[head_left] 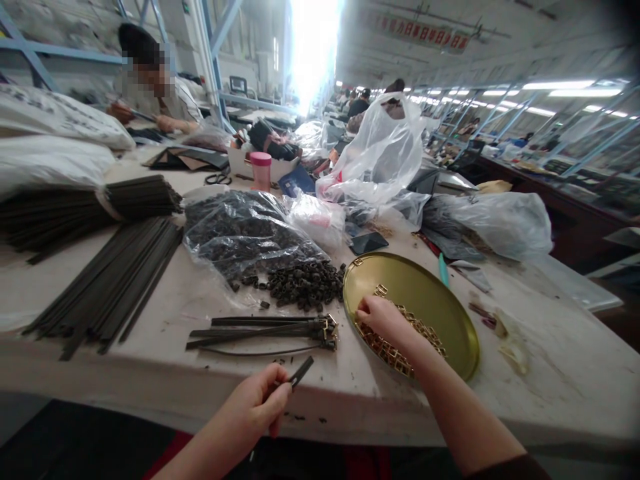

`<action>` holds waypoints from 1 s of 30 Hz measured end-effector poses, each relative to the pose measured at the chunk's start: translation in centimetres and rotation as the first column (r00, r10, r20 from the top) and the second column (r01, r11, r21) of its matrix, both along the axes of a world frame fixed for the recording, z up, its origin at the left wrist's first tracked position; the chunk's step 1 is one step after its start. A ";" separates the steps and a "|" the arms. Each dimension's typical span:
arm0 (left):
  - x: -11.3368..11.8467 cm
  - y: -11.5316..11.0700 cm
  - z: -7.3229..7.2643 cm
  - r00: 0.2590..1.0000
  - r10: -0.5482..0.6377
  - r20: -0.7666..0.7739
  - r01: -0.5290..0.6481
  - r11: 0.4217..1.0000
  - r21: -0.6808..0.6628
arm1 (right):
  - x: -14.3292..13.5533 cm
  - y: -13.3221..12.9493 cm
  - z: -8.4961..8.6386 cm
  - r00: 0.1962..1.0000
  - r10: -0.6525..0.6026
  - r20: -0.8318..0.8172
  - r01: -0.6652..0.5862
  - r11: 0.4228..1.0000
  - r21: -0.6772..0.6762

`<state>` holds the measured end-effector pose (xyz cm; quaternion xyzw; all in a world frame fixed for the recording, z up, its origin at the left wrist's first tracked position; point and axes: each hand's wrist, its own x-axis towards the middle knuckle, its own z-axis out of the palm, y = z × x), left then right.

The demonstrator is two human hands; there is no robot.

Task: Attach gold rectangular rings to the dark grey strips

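My left hand (pixel 267 395) is closed on a dark strap (pixel 303 371), whose end sticks out past my thumb over the table's front edge. My right hand (pixel 381 319) reaches into a round gold tray (pixel 435 283), its fingers pinched together at the left side; whatever is between them is hidden. Under and around that hand lie many small gold buckles (pixel 397 360). Left of the tray is a small stack of straps with buckles (pixel 260 329). Behind the stack, small dark strap loops (pixel 310 283) spill from a clear plastic bag (pixel 240 230).
Loose dark strips (pixel 113 283) and a tied bundle of strips (pixel 135 197) lie at left. Farther back are scissors (pixel 218 179), a pink-lidded cup (pixel 261 170) and plastic bags (pixel 383 150). A co-worker (pixel 160 93) sits across the table.
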<state>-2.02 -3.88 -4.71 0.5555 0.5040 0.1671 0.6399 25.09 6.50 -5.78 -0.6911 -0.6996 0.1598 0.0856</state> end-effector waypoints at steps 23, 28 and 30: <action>0.2 -2.0 3.4 0.993 0.118 0.017 -0.120 0.983 0.139 | -11.9 -12.8 2.5 0.170 -0.232 -0.958 -0.103 0.962 -0.251; 0.4 -1.8 2.7 0.985 0.172 0.017 -0.172 0.963 0.206 | -12.4 -13.8 1.1 0.309 -0.043 -0.950 -0.029 0.998 -0.055; 0.4 -1.7 2.8 0.986 0.164 -0.020 -0.153 0.954 0.257 | -12.6 -13.9 0.7 0.459 0.035 -0.888 0.009 0.999 0.044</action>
